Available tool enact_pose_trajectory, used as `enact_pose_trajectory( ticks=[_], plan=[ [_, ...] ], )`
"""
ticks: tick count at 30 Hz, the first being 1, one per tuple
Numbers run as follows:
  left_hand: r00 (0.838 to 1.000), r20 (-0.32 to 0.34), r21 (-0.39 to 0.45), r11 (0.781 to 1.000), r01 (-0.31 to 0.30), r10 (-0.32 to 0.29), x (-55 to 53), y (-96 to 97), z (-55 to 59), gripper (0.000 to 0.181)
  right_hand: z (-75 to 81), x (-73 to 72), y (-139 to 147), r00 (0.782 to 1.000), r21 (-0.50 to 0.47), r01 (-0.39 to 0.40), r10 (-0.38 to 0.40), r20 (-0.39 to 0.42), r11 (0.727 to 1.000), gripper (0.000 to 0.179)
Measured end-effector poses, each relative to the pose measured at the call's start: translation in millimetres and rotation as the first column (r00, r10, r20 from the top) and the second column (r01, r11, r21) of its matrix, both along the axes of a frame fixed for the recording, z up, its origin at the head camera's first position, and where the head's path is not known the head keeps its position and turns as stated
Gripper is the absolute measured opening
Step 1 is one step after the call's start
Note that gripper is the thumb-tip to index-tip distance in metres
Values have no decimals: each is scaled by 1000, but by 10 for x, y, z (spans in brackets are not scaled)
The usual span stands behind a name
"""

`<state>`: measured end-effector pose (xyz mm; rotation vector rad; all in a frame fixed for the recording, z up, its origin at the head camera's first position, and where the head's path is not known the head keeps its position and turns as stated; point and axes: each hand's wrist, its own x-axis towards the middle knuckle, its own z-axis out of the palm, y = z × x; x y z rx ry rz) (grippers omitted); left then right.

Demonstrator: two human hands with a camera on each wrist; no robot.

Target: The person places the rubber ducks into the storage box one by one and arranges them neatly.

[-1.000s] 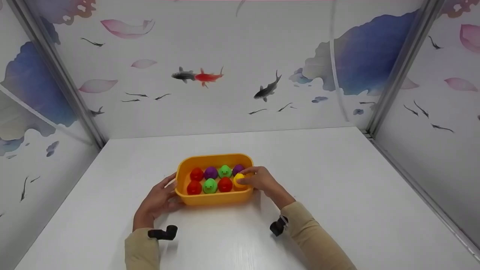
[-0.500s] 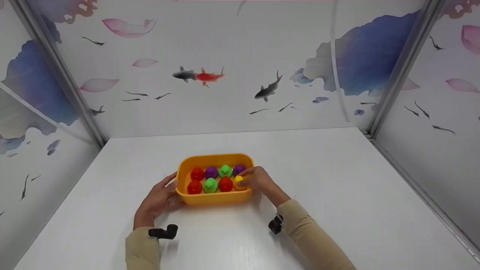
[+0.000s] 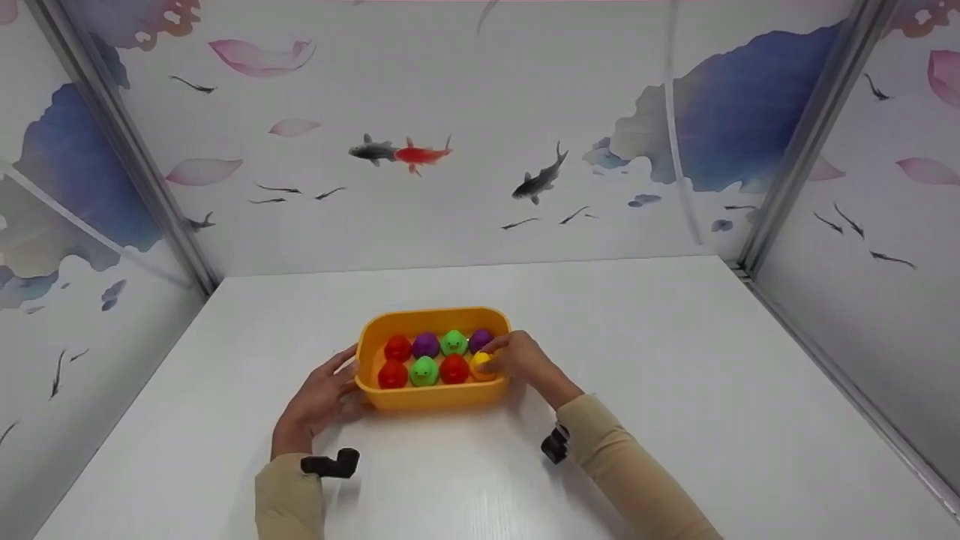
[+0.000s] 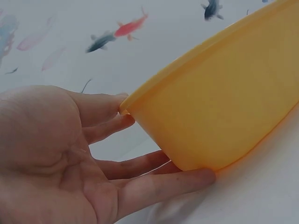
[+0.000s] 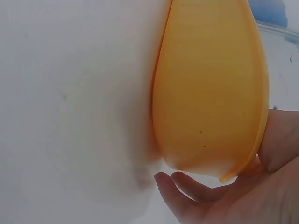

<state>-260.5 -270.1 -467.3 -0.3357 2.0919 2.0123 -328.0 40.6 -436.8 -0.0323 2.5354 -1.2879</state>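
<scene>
An orange plastic tub (image 3: 435,397) sits on the white table, seen best in the head view. Its left end is in my left hand (image 3: 316,405), with fingertips at the rim and other fingers (image 4: 168,184) low against the wall. My right hand (image 3: 527,366) reaches over the opposite end. Its thumb and index finger pinch a small yellow toy duck (image 3: 477,363) inside and partly cover it; other fingers (image 5: 170,189) stay outside, below that end. Beside the yellow one lie red toys (image 3: 454,369), green toy ducks (image 3: 424,371) and purple toys (image 3: 425,345), in two rows.
The white tabletop (image 3: 645,337) reaches back to a wall (image 3: 450,225) painted with fish and petals. Side panels with metal corner posts (image 3: 799,150) enclose it left and right. Black wrist cameras (image 3: 331,463) stick out from both tan sleeves.
The right wrist has turned slightly inward, with the thumb and index finger still at the yellow toy duck. The whole head view has drifted a little; the left hand keeps its place on the tub.
</scene>
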Motion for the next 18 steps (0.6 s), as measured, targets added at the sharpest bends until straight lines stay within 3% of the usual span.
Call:
enact_pose_trajectory(
  ticks=[7,14,18],
  plan=[
    [1000,1,-4,1000,-2,2,18,-2,51,57,72,-35,34,999,34,-42,43,-30,999,26],
    [999,-7,-138,990,33,-34,21,22,113,58,280,-77,189,992,104,-112,116,-39,988,41],
    [997,2,-267,960,80,-83,-16,30,281,61,487,-141,327,978,174,-172,189,-85,970,54]
  ],
)
